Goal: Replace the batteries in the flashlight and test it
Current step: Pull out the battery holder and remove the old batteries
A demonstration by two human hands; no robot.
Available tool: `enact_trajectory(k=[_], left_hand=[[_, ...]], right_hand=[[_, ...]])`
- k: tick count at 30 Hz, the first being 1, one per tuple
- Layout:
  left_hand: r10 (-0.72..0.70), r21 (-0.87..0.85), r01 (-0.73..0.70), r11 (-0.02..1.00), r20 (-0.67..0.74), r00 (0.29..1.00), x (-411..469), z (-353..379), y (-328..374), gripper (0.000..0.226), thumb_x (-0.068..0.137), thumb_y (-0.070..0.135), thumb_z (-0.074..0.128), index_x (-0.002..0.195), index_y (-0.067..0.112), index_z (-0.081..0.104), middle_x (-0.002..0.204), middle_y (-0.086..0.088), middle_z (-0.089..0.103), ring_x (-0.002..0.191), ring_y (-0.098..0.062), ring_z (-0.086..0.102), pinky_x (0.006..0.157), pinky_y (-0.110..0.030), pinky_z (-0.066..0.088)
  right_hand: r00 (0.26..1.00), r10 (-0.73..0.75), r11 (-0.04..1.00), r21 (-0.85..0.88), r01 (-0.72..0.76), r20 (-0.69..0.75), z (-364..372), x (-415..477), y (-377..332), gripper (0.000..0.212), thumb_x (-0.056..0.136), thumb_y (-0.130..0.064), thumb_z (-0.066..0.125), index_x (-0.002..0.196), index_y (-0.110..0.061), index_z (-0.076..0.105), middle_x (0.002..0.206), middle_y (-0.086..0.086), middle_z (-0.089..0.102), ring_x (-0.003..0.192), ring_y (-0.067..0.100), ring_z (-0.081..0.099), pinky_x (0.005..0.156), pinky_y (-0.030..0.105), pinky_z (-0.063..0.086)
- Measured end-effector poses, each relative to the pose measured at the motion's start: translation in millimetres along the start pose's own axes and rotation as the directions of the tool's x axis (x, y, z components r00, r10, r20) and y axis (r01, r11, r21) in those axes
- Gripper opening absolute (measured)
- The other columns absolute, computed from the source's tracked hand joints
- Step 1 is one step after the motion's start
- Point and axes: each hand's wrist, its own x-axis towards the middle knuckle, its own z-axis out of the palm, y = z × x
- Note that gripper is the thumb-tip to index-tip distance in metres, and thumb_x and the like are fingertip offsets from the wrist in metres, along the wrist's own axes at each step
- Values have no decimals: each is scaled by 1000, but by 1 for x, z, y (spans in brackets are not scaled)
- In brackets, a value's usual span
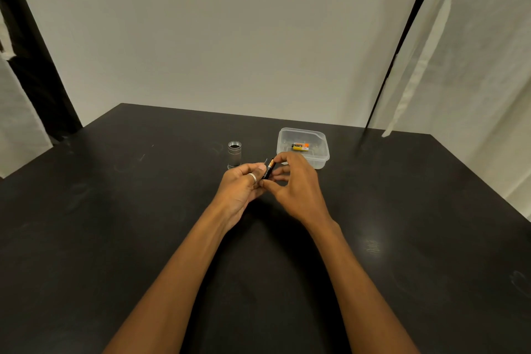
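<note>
A small battery (269, 169), black with an orange band near its upper end, stands tilted between a person's two hands above a dark table (115, 210). The right hand (296, 184) pinches it from the right, thumb low on the black part and curled fingers arched over the top end. The left hand (244, 185), wearing a silver ring (252, 177), closes its bent fingers against the battery's left side and lower end. Whether that hand also cups anything else cannot be told.

Both forearms reach in from the bottom edge and meet at the table's middle. The wrists are raised and the palms turn toward each other.

Just beyond the left hand, the silver flashlight tube (234, 154) stands upright on the table with its open end up, apart from the fingers. Just beyond the right hand sits a clear plastic tub (323, 159) with no lid. Inside it lie spare batteries (300, 147) with orange and yellow labels.

A pale wall (230, 52) rises behind the table, and white cloth (474, 66) hangs at the right.
</note>
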Motion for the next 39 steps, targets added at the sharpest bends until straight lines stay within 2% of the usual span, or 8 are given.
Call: enact_trajectory(k=[6, 14, 19, 23, 26, 29, 35, 39], left_hand=[[7, -5, -7, 1000, -6, 1000, 2, -1, -2, 18, 102, 9, 58, 113, 1, 70, 106, -14, 74, 85, -13, 73, 81, -29, 61], [2, -25, -2, 1000, -26, 1000, 2, 0, -1, 19, 102, 9, 58, 114, -1, 69, 110, -18, 74, 87, -15, 73, 85, -31, 61], [0, -52, -1, 999, -32, 999, -1, 2, 3, 12, 100, 4, 59, 107, 3, 69, 104, -14, 75, 97, -20, 73, 82, -29, 61], [-4, -69, 3, 998, -9, 1000, -4, 5, 4, 12, 101, 7, 59, 104, 4, 70, 99, -11, 77, 94, -21, 74, 83, -29, 61], [-8, -80, 8, 997, -9, 1000, -3, 5, 3, 13, 101, 8, 60, 107, 2, 69, 98, -12, 76, 93, -23, 74, 80, -28, 61], [-23, -89, 21, 996, -27, 999, -3, 5, 4, 15, 101, 8, 60, 112, 2, 67, 99, -13, 75, 98, -25, 75, 83, -30, 61], [-46, -74, 43, 996, -44, 998, -2, 6, 4, 19, 101, 9, 60, 119, 2, 64, 108, -16, 74, 102, -24, 75, 82, -29, 61], [-50, -66, 47, 997, -37, 998, -2, 4, 4, 19, 101, 10, 60, 119, 3, 64, 111, -16, 74, 102, -23, 76, 82, -29, 61]], right_hand=[[1000, 2, 1000, 7, -2, -8, 0, 0, -1, 47, 79, -10, 88, 110, -23, 55, 112, -1, 59, 92, 2, 66, 79, 9, 55], [999, 17, 999, 47, -15, -38, 1, -1, -4, 48, 76, -9, 88, 106, -25, 55, 107, -4, 62, 97, 8, 65, 78, 16, 58], [990, 134, 960, 255, -118, -47, 0, 1, -11, 32, 82, -12, 86, 102, -20, 62, 96, -8, 71, 88, 5, 70, 76, 20, 59], [968, 235, 895, 408, -180, -89, 1, 3, -9, 20, 90, -10, 78, 98, -22, 64, 95, 0, 74, 89, 16, 74, 75, 31, 62], [947, 310, 834, 500, -231, -80, -1, 4, -9, 18, 92, -6, 75, 102, -17, 65, 99, 6, 75, 93, 25, 75, 69, 26, 61], [923, 365, 789, 567, -239, -119, -9, 6, -11, 19, 93, -9, 75, 109, -9, 65, 102, 4, 73, 91, 15, 75, 69, 24, 61], [845, 471, 790, 547, -277, -252, -35, 12, 11, 14, 94, -13, 74, 103, -20, 66, 105, 4, 74, 91, 17, 77, 71, 26, 63], [796, 510, 850, 329, -411, -325, -47, 11, 32, 12, 94, -14, 73, 105, -19, 72, 96, 4, 76, 81, 13, 75, 72, 29, 63]])
